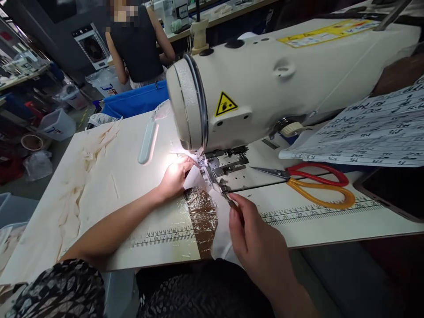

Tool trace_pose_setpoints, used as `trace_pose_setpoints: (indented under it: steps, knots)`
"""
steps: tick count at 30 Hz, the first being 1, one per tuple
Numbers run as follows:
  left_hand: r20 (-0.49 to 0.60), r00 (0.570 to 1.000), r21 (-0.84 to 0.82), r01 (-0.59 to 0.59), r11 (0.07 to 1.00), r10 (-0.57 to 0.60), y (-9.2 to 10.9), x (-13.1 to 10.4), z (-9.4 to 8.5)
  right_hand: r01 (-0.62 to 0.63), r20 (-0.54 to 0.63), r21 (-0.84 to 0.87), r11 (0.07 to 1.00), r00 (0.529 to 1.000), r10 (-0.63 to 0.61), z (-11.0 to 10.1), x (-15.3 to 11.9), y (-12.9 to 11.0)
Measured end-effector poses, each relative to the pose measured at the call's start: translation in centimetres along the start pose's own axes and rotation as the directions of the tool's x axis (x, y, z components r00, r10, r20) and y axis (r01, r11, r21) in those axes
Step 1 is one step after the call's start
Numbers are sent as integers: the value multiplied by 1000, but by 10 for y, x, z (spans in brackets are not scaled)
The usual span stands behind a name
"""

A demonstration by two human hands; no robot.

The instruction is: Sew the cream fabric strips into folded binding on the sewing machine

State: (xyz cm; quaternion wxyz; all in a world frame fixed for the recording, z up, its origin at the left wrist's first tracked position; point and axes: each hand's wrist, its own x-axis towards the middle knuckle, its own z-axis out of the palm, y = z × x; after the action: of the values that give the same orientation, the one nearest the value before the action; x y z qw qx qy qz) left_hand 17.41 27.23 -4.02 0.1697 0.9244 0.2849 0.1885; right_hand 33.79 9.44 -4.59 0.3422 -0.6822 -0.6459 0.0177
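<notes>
Under the lit head of a sewing machine (232, 97), a narrow piece of white fabric (223, 227) runs from the presser foot area to the table's front edge. My left hand (175, 176) pinches the fabric close to the needle area, its fingertips partly washed out by the lamp. In my right hand (255, 232), closed fingers grip a thin metal tool with a brownish handle (236, 208). That tool's shaft points toward the presser foot, over the metal guide plates (232, 170). Its exact kind is unclear.
Scissors with red and orange handles (318, 185) lie to the right, beside a dark phone (394, 194). Printed cloth (361, 128) hangs at the far right. A pale-handled tool (148, 142) rests left of the machine. Another person (137, 48) stands beyond a blue cloth bin (135, 101).
</notes>
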Motion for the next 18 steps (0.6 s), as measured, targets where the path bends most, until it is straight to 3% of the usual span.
trace_pose_setpoints:
  steps: [4,18]
  knots:
    - [-57,997,-106,43,993,-50,5,2,-3,92,-125,-165,982,986,-113,16,13,0]
    - [-55,983,-225,160,961,-177,1,1,7,103,-167,-248,963,975,-148,33,28,0]
